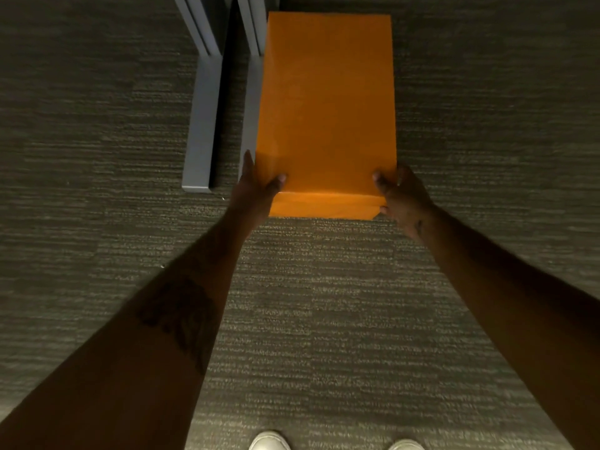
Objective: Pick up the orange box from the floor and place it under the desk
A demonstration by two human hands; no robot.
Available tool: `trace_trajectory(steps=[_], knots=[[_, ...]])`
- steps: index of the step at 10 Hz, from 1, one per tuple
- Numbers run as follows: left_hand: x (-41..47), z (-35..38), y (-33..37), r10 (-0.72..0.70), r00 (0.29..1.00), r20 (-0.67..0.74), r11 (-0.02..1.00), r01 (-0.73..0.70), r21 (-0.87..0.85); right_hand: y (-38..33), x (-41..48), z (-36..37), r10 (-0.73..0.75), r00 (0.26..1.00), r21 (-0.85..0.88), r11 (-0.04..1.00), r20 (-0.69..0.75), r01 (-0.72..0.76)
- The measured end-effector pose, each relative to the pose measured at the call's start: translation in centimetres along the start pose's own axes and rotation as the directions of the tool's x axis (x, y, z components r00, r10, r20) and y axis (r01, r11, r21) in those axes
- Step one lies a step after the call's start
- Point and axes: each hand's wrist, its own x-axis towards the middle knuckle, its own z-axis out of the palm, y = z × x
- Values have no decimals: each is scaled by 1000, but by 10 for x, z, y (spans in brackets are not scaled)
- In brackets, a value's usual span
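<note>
A long orange box (326,105) lies lengthwise ahead of me over the grey carpet, its far end reaching the top of the view. My left hand (255,190) grips its near left corner, thumb on top and fingers along the side. My right hand (401,198) holds the near right corner the same way. Whether the box rests on the carpet or hangs just above it I cannot tell. The desk top itself is out of view.
Two grey desk feet run along the floor left of the box: one (203,125) apart from it, the other (251,102) right beside its left side. Grey carpet (324,319) spreads all around. My white shoe tips (269,441) show at the bottom edge.
</note>
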Motion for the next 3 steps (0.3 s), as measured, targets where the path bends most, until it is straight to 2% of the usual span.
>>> trace_trajectory(steps=[1, 2, 3], knots=[[-24, -1, -7, 43, 999, -12, 980, -40, 194, -1, -18, -2, -51, 997, -247, 968, -50, 37], [-60, -1, -9, 149, 986, 70, 840, -164, 518, -1, -46, -7, -160, 987, -534, 834, 10, 140], [-85, 0, -1, 228, 964, 136, 567, -245, 786, -6, -79, -5, -190, 976, -790, 580, 107, 200]])
